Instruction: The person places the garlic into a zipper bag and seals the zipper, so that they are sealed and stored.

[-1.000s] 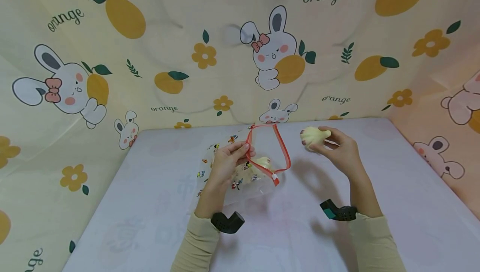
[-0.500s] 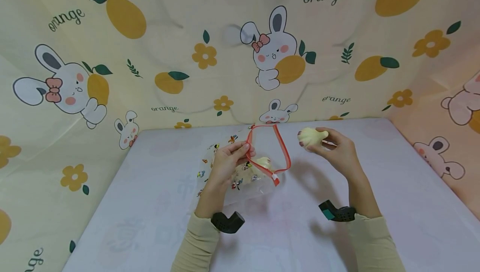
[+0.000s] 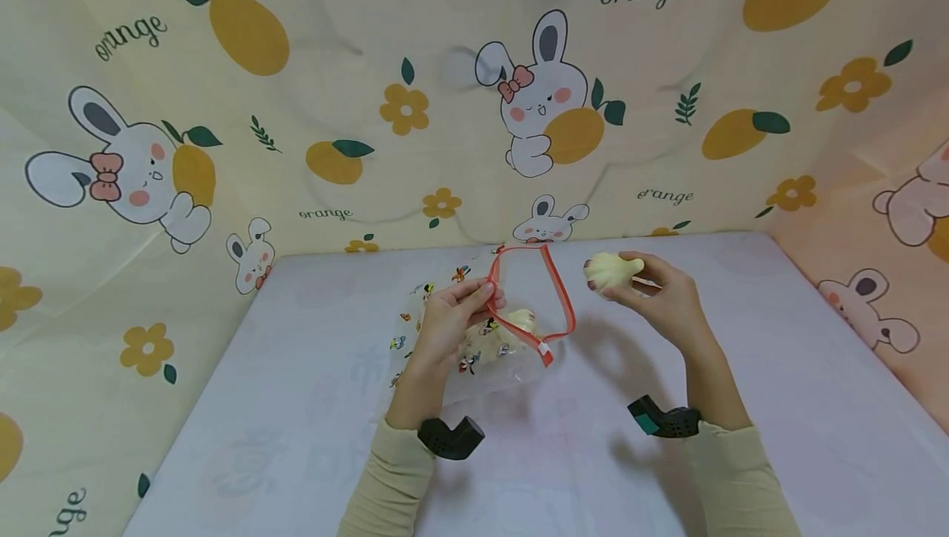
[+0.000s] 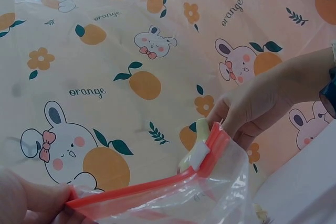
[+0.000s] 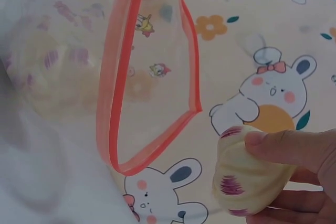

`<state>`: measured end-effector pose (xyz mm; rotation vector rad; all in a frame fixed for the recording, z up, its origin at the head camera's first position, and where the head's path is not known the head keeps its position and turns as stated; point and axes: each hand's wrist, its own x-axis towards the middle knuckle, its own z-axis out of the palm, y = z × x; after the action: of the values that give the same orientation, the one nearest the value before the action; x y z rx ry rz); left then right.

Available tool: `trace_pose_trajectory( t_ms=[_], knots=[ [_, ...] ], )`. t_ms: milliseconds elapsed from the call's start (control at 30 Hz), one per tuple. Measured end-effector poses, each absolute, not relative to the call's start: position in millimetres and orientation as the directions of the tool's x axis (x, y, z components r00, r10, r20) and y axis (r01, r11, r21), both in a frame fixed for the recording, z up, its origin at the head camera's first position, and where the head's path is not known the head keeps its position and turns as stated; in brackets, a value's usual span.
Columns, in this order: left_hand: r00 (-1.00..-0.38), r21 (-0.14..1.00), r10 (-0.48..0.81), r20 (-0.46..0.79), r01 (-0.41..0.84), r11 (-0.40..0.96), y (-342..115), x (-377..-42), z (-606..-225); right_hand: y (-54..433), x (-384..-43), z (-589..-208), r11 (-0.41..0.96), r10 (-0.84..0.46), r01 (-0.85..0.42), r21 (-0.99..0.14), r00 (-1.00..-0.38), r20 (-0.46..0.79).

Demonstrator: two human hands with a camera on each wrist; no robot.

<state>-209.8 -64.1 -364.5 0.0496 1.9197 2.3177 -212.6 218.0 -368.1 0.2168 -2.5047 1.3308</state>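
Observation:
My left hand (image 3: 452, 319) pinches the red-edged rim of a clear zip bag (image 3: 482, 360) printed with small cartoon figures. The bag's mouth gapes toward the right, and its white slider (image 4: 198, 155) sits at one end of the red strip. Inside lie pale garlic bulbs, one of them showing as a garlic bulb (image 3: 521, 321) near the opening; purple streaks show through the plastic in the right wrist view. To the right of the mouth, apart from it, my right hand (image 3: 663, 294) holds another garlic bulb (image 5: 247, 174) between thumb and fingers, above the table.
A white-covered table (image 3: 296, 405) lies beneath both hands. Behind it and at the sides hangs a cream sheet (image 3: 415, 43) with rabbits and oranges. Each wrist carries a black camera, such as the right wrist camera (image 3: 667, 419).
My right hand has moved slightly left with its garlic bulb, closer to the bag's mouth. The left hand and the bag have stayed in place.

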Motion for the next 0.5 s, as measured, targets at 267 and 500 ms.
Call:
trace_pose_trajectory(
  t_ms=[267,500],
  knots=[
    [-0.990,0.978,0.127,-0.059,-0.083,-0.192,-64.5,-209.8,-364.5,217.0,-212.5,-367.7,0.581,0.005,-0.270,-0.768,-0.942,0.335],
    [-0.991,0.978,0.121,-0.059,-0.081,-0.191,-64.5,-209.0,-363.1,215.6,-210.2,-366.2,0.578,-0.006,-0.275,-0.768,-0.943,0.333]
  ],
)
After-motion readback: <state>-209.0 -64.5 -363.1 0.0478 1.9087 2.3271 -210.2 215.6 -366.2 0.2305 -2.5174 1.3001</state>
